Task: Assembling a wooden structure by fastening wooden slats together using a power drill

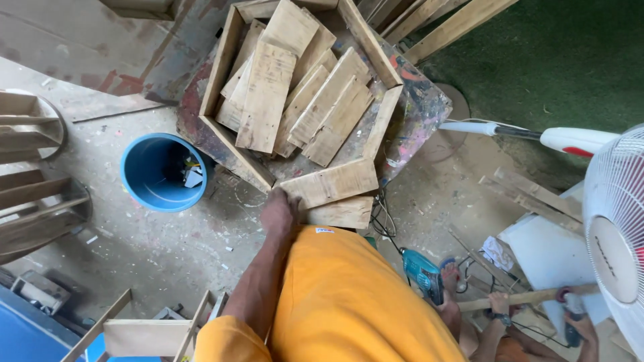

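The left hand [278, 213] reaches forward and grips the near end of a short wooden board [330, 183] that lies across the front edge of a wooden frame [221, 64]. A second short board [342, 213] lies just beneath it, touching the person's orange shirt [349, 302]. The right hand is hidden behind the shirt, so I cannot tell what it is doing.

Inside the frame, a loose heap of similar short planks [295, 87] overlaps at varied angles. The frame rests on a paint-stained tabletop [422, 107].

To the left of the frame a blue bucket [164, 171] stands on the dusty concrete floor [147, 248], with scraps inside. Wooden slatted pieces [33, 194] lie at the far left.

To the right, a teal power drill [422, 271] lies on the floor with cables beside it. A co-worker's hands [500, 305] hold a wooden strip [537, 295] near a white fan [614, 234].
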